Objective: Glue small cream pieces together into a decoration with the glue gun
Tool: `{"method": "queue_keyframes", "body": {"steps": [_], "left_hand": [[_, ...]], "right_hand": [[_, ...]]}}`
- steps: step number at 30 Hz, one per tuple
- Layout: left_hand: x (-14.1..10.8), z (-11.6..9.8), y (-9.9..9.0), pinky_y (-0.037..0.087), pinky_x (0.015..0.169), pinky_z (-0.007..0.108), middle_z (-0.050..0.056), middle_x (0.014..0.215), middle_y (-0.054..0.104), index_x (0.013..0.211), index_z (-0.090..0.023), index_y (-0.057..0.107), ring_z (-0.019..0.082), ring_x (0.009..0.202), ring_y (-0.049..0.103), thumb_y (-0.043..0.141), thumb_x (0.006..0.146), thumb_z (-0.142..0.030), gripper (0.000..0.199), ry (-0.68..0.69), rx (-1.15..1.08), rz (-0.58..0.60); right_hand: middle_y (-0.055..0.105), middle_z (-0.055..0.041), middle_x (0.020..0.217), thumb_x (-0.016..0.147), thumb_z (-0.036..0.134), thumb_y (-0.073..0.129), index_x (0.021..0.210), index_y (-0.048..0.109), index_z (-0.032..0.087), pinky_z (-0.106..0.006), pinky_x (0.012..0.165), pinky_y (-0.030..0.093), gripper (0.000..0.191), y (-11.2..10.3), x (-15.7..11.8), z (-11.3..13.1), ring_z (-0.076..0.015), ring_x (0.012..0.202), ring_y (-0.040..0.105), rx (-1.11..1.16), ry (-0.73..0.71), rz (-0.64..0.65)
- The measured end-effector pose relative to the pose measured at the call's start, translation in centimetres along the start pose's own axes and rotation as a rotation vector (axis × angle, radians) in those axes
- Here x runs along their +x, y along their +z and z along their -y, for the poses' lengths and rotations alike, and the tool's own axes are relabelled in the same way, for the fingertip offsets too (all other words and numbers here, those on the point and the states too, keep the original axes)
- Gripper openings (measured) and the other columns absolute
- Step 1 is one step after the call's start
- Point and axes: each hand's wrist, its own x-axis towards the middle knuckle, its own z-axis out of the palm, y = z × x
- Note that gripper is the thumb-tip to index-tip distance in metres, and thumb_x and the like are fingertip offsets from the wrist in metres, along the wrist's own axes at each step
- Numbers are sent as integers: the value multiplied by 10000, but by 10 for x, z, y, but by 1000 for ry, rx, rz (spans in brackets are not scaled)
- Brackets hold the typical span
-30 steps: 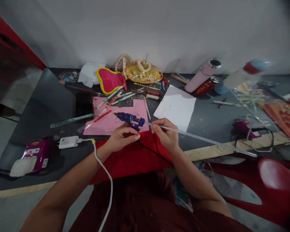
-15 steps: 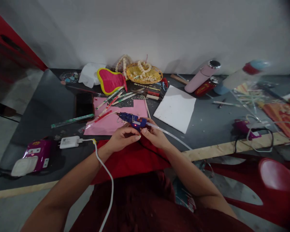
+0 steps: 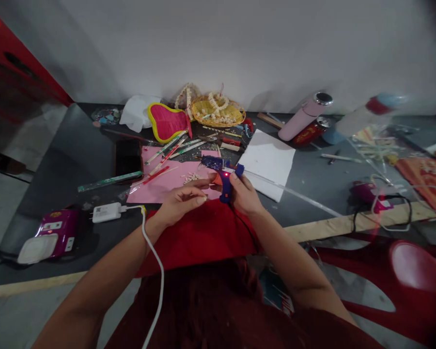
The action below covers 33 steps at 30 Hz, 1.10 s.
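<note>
R hand (image 3: 246,195) is closed round the glue gun (image 3: 212,162), thumb on its near side, fingers mostly hidden behind. L hand (image 3: 179,203) is curled, fingers near the orange trigger (image 3: 216,180), thumb close to index; can't tell if they touch the gun or pinch a small bit. For a good hold: firm R grip w/ fingers well off the hot nozzle, glue stick (image 3: 294,192) straight, no bend. Gun's held over the pink sheet's (image 3: 156,183) R side, nozzle to person's L & slightly away, long axis approx L–R; stick trails R past white board (image 3: 271,157).
</note>
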Motion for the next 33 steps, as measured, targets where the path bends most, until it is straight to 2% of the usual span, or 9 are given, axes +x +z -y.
{"method": "queue_keyframes", "body": {"steps": [4, 6, 11, 14, 19, 23, 26, 29, 33], "left_hand": [[11, 2, -10, 502, 833, 301, 54, 1075, 651, 784, -184, 710, 154, 920, 618, 713, 726, -271, 104, -43, -261, -286], [15, 4, -15, 509, 769, 257, 36, 942, 678, 807, -177, 708, 120, 820, 623, 721, 719, -266, 125, -44, -330, -344], [18, 8, -20, 516, 747, 239, 29, 864, 684, 780, -158, 706, 109, 770, 627, 746, 691, -247, 132, -64, -376, -358], [17, 8, -21, 519, 752, 237, 23, 837, 679, 793, -169, 708, 103, 753, 624, 742, 697, -242, 125, -43, -343, -388], [17, 5, -26, 511, 844, 289, 31, 956, 674, 812, -195, 704, 127, 881, 618, 701, 744, -239, 81, 26, -364, -372], [17, 2, -25, 514, 851, 322, 25, 1045, 653, 773, -193, 688, 144, 923, 613, 704, 741, -231, 52, 49, -401, -365], [15, 0, -23, 515, 860, 344, 26, 1074, 639, 749, -187, 680, 165, 954, 611, 699, 745, -228, 45, 55, -414, -336], [13, -1, -20, 512, 869, 346, 31, 1087, 632, 754, -186, 681, 170, 973, 607, 692, 749, -217, 33, 32, -412, -286], [11, -2, -15, 507, 871, 325, 41, 1085, 633, 770, -181, 682, 162, 979, 601, 695, 744, -212, 42, 6, -396, -242]], "right_hand": [[698, -62, 935, 863, 541, 465, 1065, 576, 231, -335, 662, 562, 386, -7, -4, -1, -198, 864, 671, 227, 11, 37], [696, -67, 928, 859, 540, 472, 1042, 575, 216, -332, 639, 565, 387, -8, -8, -4, -202, 856, 670, 266, 39, 57], [689, -67, 920, 861, 514, 488, 1050, 565, 208, -334, 618, 568, 368, -5, -11, -12, -203, 835, 669, 315, 71, 99], [685, -67, 898, 874, 515, 461, 1000, 580, 203, -329, 614, 567, 357, -8, -9, -13, -202, 827, 668, 294, 50, 61], [680, -70, 913, 850, 515, 500, 1021, 570, 205, -308, 597, 561, 361, -15, -7, -13, -195, 815, 667, 271, -2, -8], [680, -59, 929, 829, 477, 553, 1031, 561, 215, -270, 579, 550, 331, -24, -8, -5, -173, 795, 665, 142, -22, -83], [678, -54, 906, 848, 540, 486, 1030, 556, 216, -246, 562, 540, 377, -48, -2, 6, -154, 765, 660, -5, -28, -222], [666, -47, 787, 824, 619, 465, 951, 566, 188, -216, 492, 504, 461, -88, 12, 13, -133, 645, 636, -224, 18, -392], [638, -60, 660, 824, 662, 414, 802, 585, 149, -233, 478, 482, 541, -137, 30, 18, -130, 531, 597, -602, 266, -348]]}}
